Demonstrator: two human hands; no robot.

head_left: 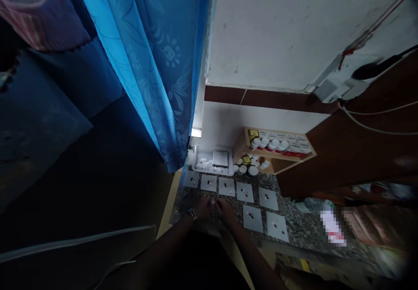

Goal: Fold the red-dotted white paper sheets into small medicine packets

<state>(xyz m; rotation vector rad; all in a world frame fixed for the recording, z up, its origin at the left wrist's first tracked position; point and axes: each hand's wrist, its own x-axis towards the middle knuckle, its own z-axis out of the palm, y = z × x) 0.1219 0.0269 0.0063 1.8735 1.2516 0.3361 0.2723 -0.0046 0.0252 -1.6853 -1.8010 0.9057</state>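
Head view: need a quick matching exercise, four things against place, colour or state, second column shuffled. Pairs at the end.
Column 1
1. Curtain
2. Tray
3. Paper squares
4. Watch

Column 2
A. Laid out on the speckled counter, with small dark and pale pieces on them
B. Worn at the wrist of the left hand
C. Blue, with a floral pattern
D. White, holding small white pieces

Pairs: 1-C, 2-D, 3-A, 4-B

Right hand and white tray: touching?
Apart. In the head view, a white paper sheet and speckled countertop separate the right hand from the white tray.
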